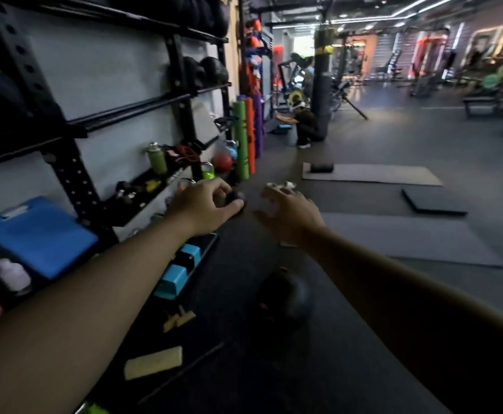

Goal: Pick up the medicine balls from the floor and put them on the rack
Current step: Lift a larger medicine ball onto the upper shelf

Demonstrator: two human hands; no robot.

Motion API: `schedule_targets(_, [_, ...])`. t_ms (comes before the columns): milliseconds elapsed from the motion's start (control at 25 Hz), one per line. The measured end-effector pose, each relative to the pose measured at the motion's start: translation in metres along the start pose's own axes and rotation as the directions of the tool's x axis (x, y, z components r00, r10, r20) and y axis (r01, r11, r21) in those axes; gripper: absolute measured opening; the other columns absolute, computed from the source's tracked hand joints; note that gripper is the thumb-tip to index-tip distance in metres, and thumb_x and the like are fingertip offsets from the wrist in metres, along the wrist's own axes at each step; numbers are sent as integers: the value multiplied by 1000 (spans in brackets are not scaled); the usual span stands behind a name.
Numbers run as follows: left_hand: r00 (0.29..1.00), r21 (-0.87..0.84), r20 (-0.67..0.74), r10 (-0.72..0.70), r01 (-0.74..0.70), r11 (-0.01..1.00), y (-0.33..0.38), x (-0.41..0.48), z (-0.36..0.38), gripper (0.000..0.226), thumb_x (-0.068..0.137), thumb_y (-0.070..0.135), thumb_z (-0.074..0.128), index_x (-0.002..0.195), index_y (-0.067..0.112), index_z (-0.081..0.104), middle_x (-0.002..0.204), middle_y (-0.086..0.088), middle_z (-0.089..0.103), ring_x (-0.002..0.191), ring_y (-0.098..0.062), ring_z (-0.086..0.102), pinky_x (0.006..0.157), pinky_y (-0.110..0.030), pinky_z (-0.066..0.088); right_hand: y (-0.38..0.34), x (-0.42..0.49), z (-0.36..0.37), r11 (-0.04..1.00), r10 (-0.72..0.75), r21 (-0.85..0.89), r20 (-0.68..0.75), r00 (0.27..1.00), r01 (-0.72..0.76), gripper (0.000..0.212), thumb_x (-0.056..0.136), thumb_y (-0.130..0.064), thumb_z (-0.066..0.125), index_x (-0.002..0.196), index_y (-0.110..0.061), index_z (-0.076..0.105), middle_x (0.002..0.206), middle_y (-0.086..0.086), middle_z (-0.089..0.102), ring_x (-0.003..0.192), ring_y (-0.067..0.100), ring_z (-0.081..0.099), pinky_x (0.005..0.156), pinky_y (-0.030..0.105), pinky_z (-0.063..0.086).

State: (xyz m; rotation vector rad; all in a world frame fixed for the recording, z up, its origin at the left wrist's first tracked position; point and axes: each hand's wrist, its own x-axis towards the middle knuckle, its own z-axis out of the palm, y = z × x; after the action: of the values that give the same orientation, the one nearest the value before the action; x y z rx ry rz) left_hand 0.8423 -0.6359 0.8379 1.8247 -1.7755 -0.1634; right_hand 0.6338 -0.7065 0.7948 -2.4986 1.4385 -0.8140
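Both forearms stretch forward, the left hand (pixel 207 204) loosely curled on nothing, the right hand (pixel 289 212) spread and empty. Below and between them a dark ball (pixel 286 297) sits on the floor; probably heavy, best cupped two-handed. The rack (pixel 74 171) stands to the left.

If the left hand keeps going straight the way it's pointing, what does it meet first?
Probably the small dark ball just beyond the left hand, whose fingers are curled beside or around it; blur hides whether they touch. Depth is unclear: the ball may lie further along the floor by the rack.
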Motion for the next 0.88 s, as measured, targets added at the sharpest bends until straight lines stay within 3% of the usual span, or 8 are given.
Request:
schedule_targets(80, [998,-34,50,38,-36,999,49,-10,59,53,65,83,56,96,41,63,99,13,71,87,-14,68,78,-31,53,71,-53,-22,994,96,-53,40,995,-94,65,87,-69,58,141,-32,54,141,6,59,127,33,54,99,46,47])
schedule_targets(240, [988,-113,156,17,1,994,127,-49,187,67,67,81,60,111,32,70,107,8,69,97,-19,67,86,-33,52,194,-169,-40,974,221,-78,130,967,-212,81,77,-85,42,142,-37,50,138,4,61,123,31,56,97,49,49])
schedule_targets(360, [953,-180,299,-34,92,979,165,-95,287,50,78,66,74,111,29,69,109,4,67,102,-24,69,86,-34,51,267,-251,-19,949,310,-117,206,928,-291,81,78,-87,43,143,-39,47,142,3,59,128,32,53,100,52,44])
schedule_targets(440, [912,-160,407,-53,128,979,180,-128,337,55,79,70,70,116,31,67,113,8,66,101,-20,66,86,-36,51,301,-298,4,930,369,-121,282,886,-348,78,80,-85,47,144,-40,45,144,3,56,130,32,52,101,53,43])
schedule_targets(720, [707,27,695,-134,161,987,147,-202,498,60,91,67,68,138,31,60,136,5,59,122,-21,60,99,-45,54,396,-434,109,811,576,-239,478,663,-533,80,79,-86,44,147,-44,37,150,2,49,135,33,46,104,57,41])
schedule_targets(880, [582,79,781,-227,267,960,102,-232,607,66,90,70,66,144,33,56,146,2,55,133,-23,55,108,-51,51,448,-491,184,740,657,-317,534,533,-594,96,69,-98,39,150,-47,28,154,0,43,139,36,41,103,61,41])
